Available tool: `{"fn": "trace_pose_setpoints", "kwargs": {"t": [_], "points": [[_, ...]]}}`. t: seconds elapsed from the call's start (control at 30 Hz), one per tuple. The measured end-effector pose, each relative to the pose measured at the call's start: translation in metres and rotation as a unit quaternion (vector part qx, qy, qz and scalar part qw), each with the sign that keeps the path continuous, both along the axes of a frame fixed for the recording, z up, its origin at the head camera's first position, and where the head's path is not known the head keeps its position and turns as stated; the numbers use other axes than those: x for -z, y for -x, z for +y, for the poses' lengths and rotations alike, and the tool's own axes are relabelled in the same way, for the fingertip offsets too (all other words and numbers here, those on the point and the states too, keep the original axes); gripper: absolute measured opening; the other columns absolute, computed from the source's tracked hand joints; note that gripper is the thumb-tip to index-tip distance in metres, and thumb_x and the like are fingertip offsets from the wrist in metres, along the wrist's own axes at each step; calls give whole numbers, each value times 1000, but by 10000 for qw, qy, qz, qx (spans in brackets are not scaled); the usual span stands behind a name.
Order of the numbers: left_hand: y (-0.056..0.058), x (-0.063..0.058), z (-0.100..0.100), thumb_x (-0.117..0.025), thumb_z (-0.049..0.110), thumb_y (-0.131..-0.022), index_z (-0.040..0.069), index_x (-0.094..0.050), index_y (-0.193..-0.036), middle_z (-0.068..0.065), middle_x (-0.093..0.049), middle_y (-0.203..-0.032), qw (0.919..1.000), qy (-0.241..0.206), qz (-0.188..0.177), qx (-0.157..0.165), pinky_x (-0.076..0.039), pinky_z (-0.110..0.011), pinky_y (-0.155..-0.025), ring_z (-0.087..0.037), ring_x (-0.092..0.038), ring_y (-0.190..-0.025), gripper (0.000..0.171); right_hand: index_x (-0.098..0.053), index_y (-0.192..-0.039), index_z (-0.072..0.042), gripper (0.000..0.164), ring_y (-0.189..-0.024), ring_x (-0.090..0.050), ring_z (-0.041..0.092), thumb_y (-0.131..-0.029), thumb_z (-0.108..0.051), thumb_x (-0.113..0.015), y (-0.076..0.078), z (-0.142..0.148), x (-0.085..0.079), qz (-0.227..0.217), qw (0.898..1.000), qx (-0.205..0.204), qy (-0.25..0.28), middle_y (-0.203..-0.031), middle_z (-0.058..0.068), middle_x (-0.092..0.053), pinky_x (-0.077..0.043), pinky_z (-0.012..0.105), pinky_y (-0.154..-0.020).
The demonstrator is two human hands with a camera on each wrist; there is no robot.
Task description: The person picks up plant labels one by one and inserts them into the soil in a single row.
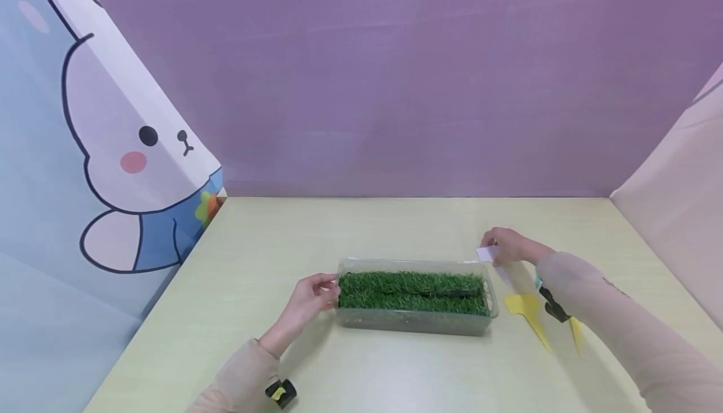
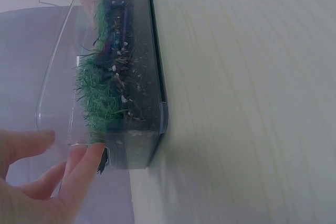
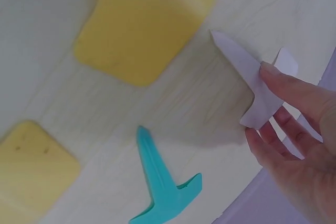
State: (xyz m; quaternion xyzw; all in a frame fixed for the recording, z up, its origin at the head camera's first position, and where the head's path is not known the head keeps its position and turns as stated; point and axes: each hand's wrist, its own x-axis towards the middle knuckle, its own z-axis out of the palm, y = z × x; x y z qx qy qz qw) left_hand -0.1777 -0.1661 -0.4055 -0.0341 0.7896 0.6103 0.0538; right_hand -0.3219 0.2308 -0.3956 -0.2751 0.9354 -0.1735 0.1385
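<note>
A clear plastic box (image 1: 415, 321) stands on the table, with strips of artificial grass (image 1: 407, 281) and dark soil-like filling inside. My left hand (image 1: 312, 300) is at its left end, fingertips touching the end wall near the rim in the left wrist view. Off the box's right end, my right hand (image 1: 505, 246) pinches a white T-shaped plant label (image 3: 257, 85) between thumb and fingers. Its pointed end angles away from the hand, over the table. Near that hand lie a teal plant label (image 3: 164, 190) and yellow plant labels (image 1: 524, 304), one partly behind the right sleeve.
The pale wooden table (image 1: 271, 231) runs back to a purple cloth (image 1: 395, 86). A cartoon-printed cloth (image 1: 130, 149) hangs on the left, and a pale cloth (image 1: 678, 187) on the right. Black wrist devices (image 1: 280, 393) are worn on both arms.
</note>
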Motion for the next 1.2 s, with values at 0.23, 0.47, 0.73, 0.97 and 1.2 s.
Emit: {"fn": "trace_pose_setpoints", "kwargs": {"t": [0.23, 0.47, 0.73, 0.97, 1.2], "points": [[0, 2, -1, -56, -3, -81, -13, -51, -110, -14, -58, -87, 10000, 62, -10, 17, -55, -34, -65, -26, -59, -75, 32, -61, -83, 2, 20, -81, -54, 31, -65, 6, -69, 4, -2, -6, -188, 9998, -51, 64, -84, 15, -60, -47, 46, -73], [1, 1, -1, -56, -3, -81, -14, -51, -110, -15, -58, -88, 10000, 19, -32, 14, -55, -35, -66, -28, -59, -75, 32, -62, -79, 2, 10, -76, -55, 26, -70, 5, -64, 7, 0, -16, -262, 9995, 21, 189, -79, 11, -61, -50, 40, -69], [-1, -3, 0, -56, -2, -81, -12, -52, -111, -14, -58, -88, 10000, 15, -41, -56, -55, -32, -65, -24, -59, -74, 32, -62, -83, 8, 8, -73, -54, 20, -76, 4, -61, 10, 7, -27, -490, 9968, -68, 629, -77, 9, -62, -50, 32, -65], [-1, -2, 0, -56, -1, -82, -13, -51, -112, -15, -58, -89, 10000, 13, -2, -21, -55, -34, -66, -26, -59, -75, 33, -61, -92, 11, 16, -70, -54, 17, -81, -1, -58, 9, 11, -36, -618, 9949, 28, 794, -81, 13, -63, -50, 29, -58], [1, 1, 0, -56, -1, -82, -13, -51, -112, -15, -57, -89, 10000, -77, -36, -37, -55, -37, -68, -25, -59, -76, 33, -59, -100, 12, 23, -71, -55, 17, -83, -4, -55, 4, 10, -48, -798, 9907, 305, 1062, -86, 14, -63, -53, 36, -61]]}}
